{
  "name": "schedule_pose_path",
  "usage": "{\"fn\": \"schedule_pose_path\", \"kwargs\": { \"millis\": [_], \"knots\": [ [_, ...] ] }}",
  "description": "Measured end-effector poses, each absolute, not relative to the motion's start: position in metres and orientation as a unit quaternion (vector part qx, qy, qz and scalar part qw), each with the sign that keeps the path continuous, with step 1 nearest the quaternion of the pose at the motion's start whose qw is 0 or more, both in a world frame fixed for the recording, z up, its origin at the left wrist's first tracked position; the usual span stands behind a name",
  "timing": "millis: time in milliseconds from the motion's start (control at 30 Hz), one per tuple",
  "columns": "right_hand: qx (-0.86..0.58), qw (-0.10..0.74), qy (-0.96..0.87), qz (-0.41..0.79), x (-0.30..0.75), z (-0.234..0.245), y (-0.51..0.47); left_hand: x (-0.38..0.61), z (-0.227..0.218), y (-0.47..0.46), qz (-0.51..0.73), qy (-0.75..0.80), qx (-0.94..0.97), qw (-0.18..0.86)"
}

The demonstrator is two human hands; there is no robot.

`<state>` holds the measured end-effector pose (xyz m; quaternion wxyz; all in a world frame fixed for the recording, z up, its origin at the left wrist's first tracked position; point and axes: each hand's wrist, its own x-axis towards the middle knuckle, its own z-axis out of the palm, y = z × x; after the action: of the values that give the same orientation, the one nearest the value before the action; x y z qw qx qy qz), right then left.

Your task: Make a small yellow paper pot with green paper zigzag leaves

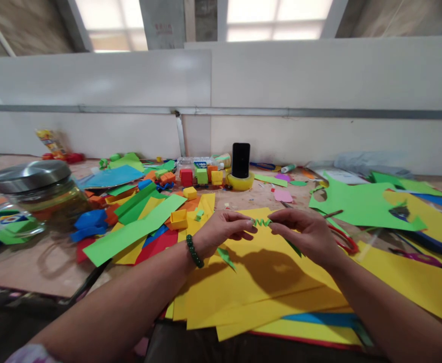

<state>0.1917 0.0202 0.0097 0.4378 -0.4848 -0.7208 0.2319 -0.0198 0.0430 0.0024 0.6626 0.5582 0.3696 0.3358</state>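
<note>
A narrow green paper strip, folded in zigzags (pixel 261 222), stretches between my two hands above the yellow paper sheets (pixel 239 297). At its left end, my left hand (pixel 226 229) pinches it between thumb and fingertips; a green bead bracelet (pixel 193 251) is on that wrist. The other end is pinched by my right hand (pixel 307 234). Another bit of green paper (pixel 293 248) shows just under the right hand, and I cannot tell whether it is held. A loose green scrap (pixel 227 258) lies on the yellow sheets below my left hand.
To the left stands a lidded glass jar (pixel 35 201) among coloured papers and small folded paper boxes (pixel 178 220). A phone (pixel 241 160) stands upright on a yellow tape roll (pixel 240 182) at the back. Red-handled scissors (pixel 347 242) and cut green paper (pixel 364 204) lie at right.
</note>
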Motion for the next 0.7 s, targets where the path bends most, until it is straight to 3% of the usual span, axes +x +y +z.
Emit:
{"fn": "schedule_pose_path", "kwargs": {
  "millis": [700],
  "knots": [
    [-0.492,0.406,-0.734,0.233,0.1859,0.0075,0.0175,-0.0147,-0.0003,0.0419,0.327,0.401,0.581,0.628]
  ]
}}
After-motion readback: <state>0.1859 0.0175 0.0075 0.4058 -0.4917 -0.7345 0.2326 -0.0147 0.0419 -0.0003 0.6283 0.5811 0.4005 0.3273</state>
